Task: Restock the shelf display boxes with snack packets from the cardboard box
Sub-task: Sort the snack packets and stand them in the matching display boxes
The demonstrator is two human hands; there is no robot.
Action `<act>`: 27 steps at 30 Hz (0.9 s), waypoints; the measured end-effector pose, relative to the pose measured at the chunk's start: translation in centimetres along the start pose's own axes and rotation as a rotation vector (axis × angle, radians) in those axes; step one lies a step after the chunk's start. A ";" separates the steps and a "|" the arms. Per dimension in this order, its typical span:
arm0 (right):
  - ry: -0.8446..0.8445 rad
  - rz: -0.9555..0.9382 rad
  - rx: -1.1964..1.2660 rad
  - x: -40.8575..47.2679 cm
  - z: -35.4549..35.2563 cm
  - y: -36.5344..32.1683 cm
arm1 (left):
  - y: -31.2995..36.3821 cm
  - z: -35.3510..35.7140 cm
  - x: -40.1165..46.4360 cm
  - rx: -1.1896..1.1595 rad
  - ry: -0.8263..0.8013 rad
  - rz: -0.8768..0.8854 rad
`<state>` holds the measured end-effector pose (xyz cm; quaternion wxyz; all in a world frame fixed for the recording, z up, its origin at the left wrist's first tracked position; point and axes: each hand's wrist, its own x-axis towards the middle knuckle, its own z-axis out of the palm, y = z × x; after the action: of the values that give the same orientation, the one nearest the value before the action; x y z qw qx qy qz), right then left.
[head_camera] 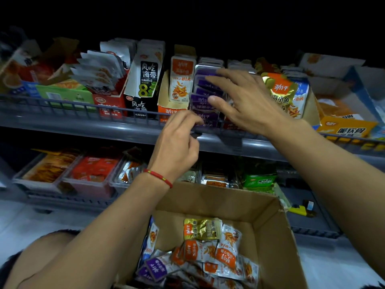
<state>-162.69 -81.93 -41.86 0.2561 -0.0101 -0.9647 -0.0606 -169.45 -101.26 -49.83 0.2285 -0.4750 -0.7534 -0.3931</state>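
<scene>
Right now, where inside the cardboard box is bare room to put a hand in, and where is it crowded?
The cardboard box has a bare brown floor patch at its far side, bordered by the far wall and the gold packet. The near half is crowded with orange packets and purple packets. Both hands are up at the purple packet row on the shelf.

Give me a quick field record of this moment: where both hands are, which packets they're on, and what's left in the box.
left hand: fingertips at the front of the purple packets, at the shelf rail
right hand: fingers spread over the same purple row
neighbours: orange packets to its left, gold packets to its right
cardboard box: below the hands, open, holding mixed orange, purple and gold packets
grip: unclear for the left hand
</scene>
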 end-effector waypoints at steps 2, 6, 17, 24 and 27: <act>0.047 0.003 0.029 -0.4 -0.1 -0.4 | -0.1 0.0 -0.5 -0.009 0.007 -0.024; 0.220 -0.051 0.109 -3.3 -0.5 -2.5 | -1.1 -0.6 -2.8 -0.010 -0.035 -0.152; -0.958 -0.056 0.459 -17.1 13.5 -13.2 | -4.3 0.4 -12.2 0.069 -1.326 -0.562; -1.165 -0.212 0.530 -19.5 18.6 -18.7 | -4.1 -0.4 -11.9 0.059 -1.264 -0.618; -1.168 -0.165 0.625 -19.7 19.7 -18.8 | -4.1 -0.7 -11.5 0.020 -1.201 -0.642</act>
<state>-156.20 -97.95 -70.72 -0.3232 0.1072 -0.9146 0.2181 -167.98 -108.98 -59.23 -0.3528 -0.3614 -0.8569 -0.1026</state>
